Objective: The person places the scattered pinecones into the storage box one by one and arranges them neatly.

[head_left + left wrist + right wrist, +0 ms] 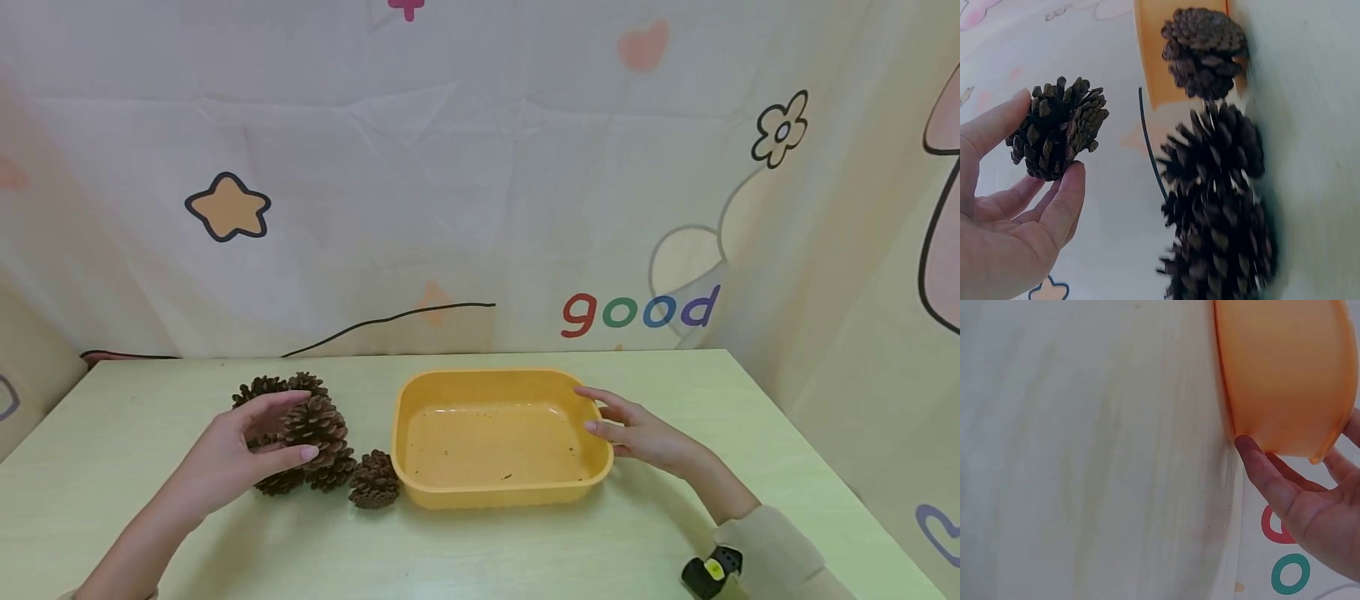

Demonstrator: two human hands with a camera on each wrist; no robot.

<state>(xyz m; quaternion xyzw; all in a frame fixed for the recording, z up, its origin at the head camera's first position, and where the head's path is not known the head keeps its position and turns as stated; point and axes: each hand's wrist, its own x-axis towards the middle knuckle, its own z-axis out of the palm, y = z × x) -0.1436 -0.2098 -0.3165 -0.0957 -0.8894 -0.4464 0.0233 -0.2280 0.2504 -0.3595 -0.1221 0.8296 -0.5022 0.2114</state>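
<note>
My left hand [225, 458] pinches a brown pine cone [1054, 131] between thumb and fingers, held up above the table. Behind and below it, several more pine cones [330, 472] lie bunched together, partly hidden by the hand and the held one. A single pine cone [374, 481] sits apart from the bunch, close against the left side of a yellow plastic basin [495, 497]. At the basin's right end, my right hand [645, 433] holds the rim, with some fingertips over it and others against the outer wall. Only a few dark specks lie inside the basin.
The pale green table [510, 554] ends at a hanging cloth [450, 208] printed with stars, flowers and the word "good". A black strapped device [708, 573] is by the right sleeve [772, 550].
</note>
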